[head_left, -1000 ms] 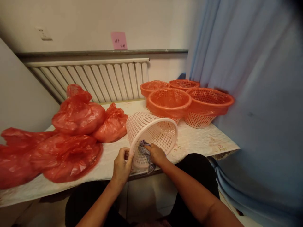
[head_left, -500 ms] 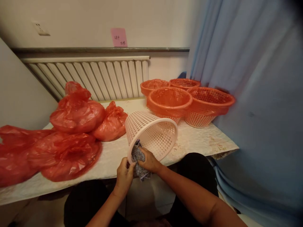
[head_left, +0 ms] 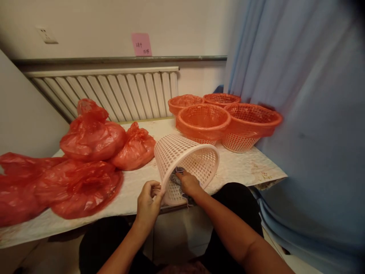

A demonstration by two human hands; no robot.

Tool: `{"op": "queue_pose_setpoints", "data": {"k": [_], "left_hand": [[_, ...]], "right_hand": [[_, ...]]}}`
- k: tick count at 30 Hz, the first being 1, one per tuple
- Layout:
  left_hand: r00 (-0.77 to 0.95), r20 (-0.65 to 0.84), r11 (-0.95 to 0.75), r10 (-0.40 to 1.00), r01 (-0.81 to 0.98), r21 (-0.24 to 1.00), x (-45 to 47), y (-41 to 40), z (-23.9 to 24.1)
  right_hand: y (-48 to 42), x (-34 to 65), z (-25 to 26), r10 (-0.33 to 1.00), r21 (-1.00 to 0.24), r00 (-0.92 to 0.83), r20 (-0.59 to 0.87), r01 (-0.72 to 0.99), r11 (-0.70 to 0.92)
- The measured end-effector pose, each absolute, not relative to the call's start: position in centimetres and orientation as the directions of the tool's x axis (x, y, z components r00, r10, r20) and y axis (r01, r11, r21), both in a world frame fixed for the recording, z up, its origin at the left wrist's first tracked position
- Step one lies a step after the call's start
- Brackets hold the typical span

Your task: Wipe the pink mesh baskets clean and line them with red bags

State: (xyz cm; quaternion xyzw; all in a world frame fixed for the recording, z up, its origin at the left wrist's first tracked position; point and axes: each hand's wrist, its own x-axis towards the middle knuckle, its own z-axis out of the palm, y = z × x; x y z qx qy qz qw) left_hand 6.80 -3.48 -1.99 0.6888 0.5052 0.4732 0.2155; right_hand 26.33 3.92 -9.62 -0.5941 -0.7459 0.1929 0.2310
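Note:
A pale pink perforated plastic wastebasket lies tilted on its side at the table's front edge, its mouth turned toward me. My left hand pinches the lower left of its rim between thumb and fingers. Inside the mouth is my right hand, closed on a crumpled grey cleaning cloth that touches the inner wall. Part of the cloth hangs below the hand, and the fingertips are partly hidden by it.
Several wastebaskets lined with red bags, one of them in front, stand at the back right. Tied red plastic bags pile up on the left of the covered table. A blue curtain hangs at the right; a radiator lines the wall.
My right hand has moved the cloth from the rim's lower left rightward into the basket. The basket has shifted slightly right, with my left hand still on its rim.

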Motion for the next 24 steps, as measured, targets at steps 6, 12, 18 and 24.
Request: {"op": "queue_pose_setpoints", "data": {"k": [6, 12, 18, 24], "left_hand": [[-0.107, 0.468, -0.317, 0.877, 0.603, 0.732, 7.2, -4.6, -7.1], [0.037, 0.418, -0.370, 0.908, 0.542, 0.755, 7.0, -5.2, -8.1], [0.042, 0.442, -0.395, 0.896, 0.532, 0.749, 6.0, -4.0, -5.6], [0.148, 0.591, -0.542, 0.793, 0.615, 0.573, 4.5, -2.3, 0.1]], "right_hand": [[4.1, 24.9, -9.6, 0.963, -0.761, -0.237, 0.127, 0.599, 0.248], [1.8, 22.2, -8.6, 0.948, -0.915, -0.274, 0.161, 0.318, 0.248], [0.9, 23.0, -8.2, 0.900, -0.709, -0.357, 0.249, 0.566, 0.420], [3.0, 26.3, -8.2, 0.960, -0.421, -0.246, 0.132, 0.863, 0.279]]}}
